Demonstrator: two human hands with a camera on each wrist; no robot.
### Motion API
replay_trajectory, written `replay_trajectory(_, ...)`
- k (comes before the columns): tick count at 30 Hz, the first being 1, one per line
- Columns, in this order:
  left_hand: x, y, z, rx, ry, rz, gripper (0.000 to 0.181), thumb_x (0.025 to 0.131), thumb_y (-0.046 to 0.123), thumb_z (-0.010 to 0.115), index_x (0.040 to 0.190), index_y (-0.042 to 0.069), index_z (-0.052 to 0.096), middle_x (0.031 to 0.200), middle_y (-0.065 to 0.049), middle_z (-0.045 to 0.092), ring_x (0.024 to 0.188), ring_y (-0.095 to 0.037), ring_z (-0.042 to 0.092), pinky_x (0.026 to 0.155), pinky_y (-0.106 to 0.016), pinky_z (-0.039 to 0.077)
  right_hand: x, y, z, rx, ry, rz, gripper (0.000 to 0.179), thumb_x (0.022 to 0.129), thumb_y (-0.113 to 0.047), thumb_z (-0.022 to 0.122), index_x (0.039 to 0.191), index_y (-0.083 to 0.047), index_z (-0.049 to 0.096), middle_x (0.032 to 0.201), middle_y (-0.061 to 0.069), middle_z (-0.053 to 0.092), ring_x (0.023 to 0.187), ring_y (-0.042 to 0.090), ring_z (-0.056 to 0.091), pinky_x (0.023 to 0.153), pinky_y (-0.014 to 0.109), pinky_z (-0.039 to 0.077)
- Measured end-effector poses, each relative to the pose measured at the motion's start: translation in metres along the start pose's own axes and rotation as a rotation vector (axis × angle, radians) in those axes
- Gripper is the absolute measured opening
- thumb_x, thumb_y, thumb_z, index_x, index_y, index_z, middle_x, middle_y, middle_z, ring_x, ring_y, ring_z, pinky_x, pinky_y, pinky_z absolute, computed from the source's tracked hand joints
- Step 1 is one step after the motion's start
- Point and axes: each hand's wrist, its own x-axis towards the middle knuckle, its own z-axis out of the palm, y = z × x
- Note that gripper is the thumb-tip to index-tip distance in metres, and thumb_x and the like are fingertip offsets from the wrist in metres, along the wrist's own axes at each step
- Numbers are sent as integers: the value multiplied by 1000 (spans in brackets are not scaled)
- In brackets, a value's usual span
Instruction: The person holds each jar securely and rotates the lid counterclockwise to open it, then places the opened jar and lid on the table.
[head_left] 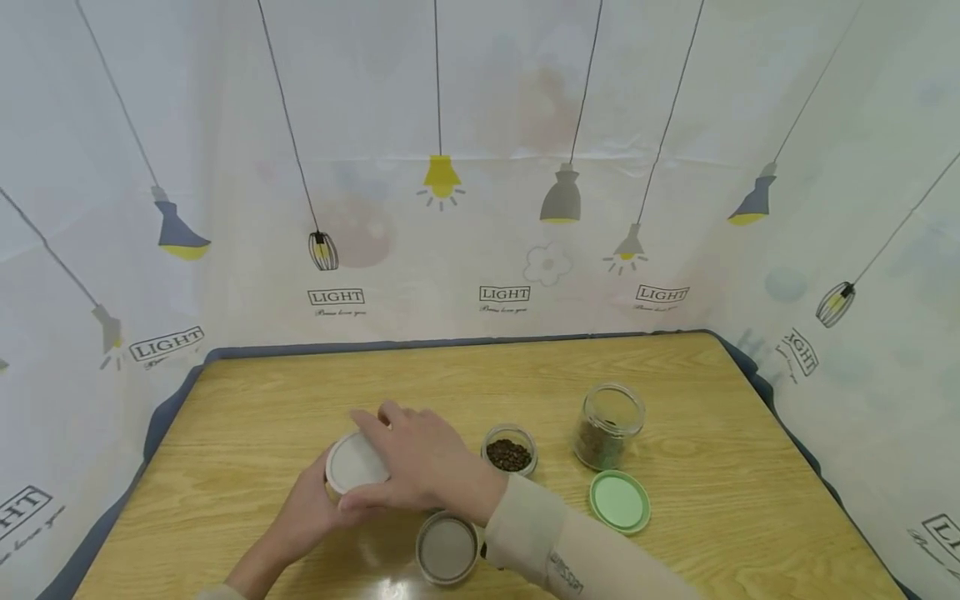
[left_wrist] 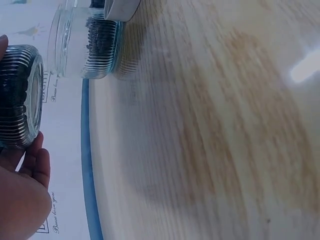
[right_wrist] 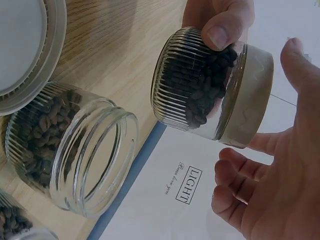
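Note:
My left hand (head_left: pixel 309 504) grips a small ribbed glass jar (right_wrist: pixel 195 82) of dark coffee beans, tilted above the table. A pale lid (head_left: pixel 356 463) sits on its mouth. Over that lid spreads my right hand (head_left: pixel 431 458); in the right wrist view its thumb (right_wrist: pixel 296 57) stands apart from the lid's top, while the fingers bend near the lid's edge. An uncovered glass jar (head_left: pixel 509 450) with coffee beans stands just right of the hands. Below the right wrist, a round grey-white lid (head_left: pixel 447 548) faces up.
Further right stands a taller uncovered glass jar (head_left: pixel 609 427) partly filled with dark contents. A green lid (head_left: pixel 620 502) lies in front of it. The wooden table (head_left: pixel 750 500) ends at a patterned cloth wall (head_left: pixel 420 325) on the back and sides.

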Motion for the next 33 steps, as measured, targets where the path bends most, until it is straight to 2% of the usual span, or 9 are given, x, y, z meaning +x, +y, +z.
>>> replay_trajectory(3, -1, 4, 0, -6, -14, 19, 76, 75, 22, 84, 139, 11, 45, 124, -6, 62, 106, -8, 60, 88, -29, 50, -5, -1, -2, -18, 5, 3, 101, 75, -89, 39, 154, -27, 26, 128, 0, 51, 101, 16, 61, 86, 32, 51)
replay_trajectory(7, -3, 8, 2, 4, -14, 93, 72, 75, 19, 83, 136, 8, 47, 120, -5, 63, 104, -7, 60, 87, -29, 51, -11, -5, -5, -47, -2, 26, 102, 74, -91, 37, 152, -26, 28, 128, 1, 51, 100, 16, 62, 85, 32, 51)
replay_trajectory(11, -3, 9, 6, -6, -13, 150, 69, 72, 18, 85, 131, 7, 51, 113, -2, 65, 99, -6, 60, 86, -29, 51, -15, -11, -7, -87, -4, 86, 102, 72, -93, 35, 148, -25, 32, 120, 2, 52, 92, 14, 61, 76, 29, 51)
replay_trajectory(16, -3, 8, 9, -36, -22, 179, 68, 71, 16, 84, 130, 7, 52, 108, -2, 66, 96, -6, 61, 83, -29, 53, -18, -17, -7, -146, -12, 159, 96, 70, -95, 34, 136, -25, 42, 109, 0, 51, 77, 13, 57, 60, 26, 45)
replay_trajectory(19, -4, 7, 11, -51, -37, 186, 68, 71, 16, 83, 131, 9, 52, 108, -3, 65, 96, -6, 61, 81, -29, 54, -18, -21, -6, -179, -36, 179, 91, 70, -95, 35, 127, -25, 47, 104, -2, 50, 70, 12, 55, 52, 25, 40)
replay_trajectory(22, -4, 6, 11, -72, -58, 186, 71, 71, 15, 84, 134, 10, 50, 113, -6, 65, 100, -7, 62, 86, -29, 54, -18, -24, -6, -199, -61, 185, 87, 71, -93, 36, 120, -23, 50, 100, -3, 50, 65, 11, 53, 46, 25, 38)
replay_trajectory(27, -6, 8, 12, -79, -72, 146, 75, 71, 16, 85, 136, 10, 48, 120, -6, 64, 106, -8, 61, 92, -30, 52, -18, -24, -7, -222, -58, 110, 81, 77, -87, 41, 124, -22, 52, 103, -3, 52, 69, 9, 54, 43, 23, 38)
replay_trajectory(30, -7, 8, 12, -61, -69, 111, 76, 70, 19, 86, 136, 14, 48, 120, -2, 63, 106, -7, 61, 91, -29, 52, -18, -19, -6, -227, -28, 15, 74, 79, -81, 47, 126, -23, 51, 106, -4, 52, 74, 8, 55, 52, 21, 43)
replay_trajectory(33, -8, 8, 13, -55, -79, 102, 77, 70, 19, 86, 136, 18, 47, 120, 0, 63, 104, -8, 61, 89, -29, 53, -16, -14, -5, -221, -10, -77, 70, 80, -74, 51, 128, -24, 51, 108, -4, 53, 80, 7, 55, 65, 21, 48)
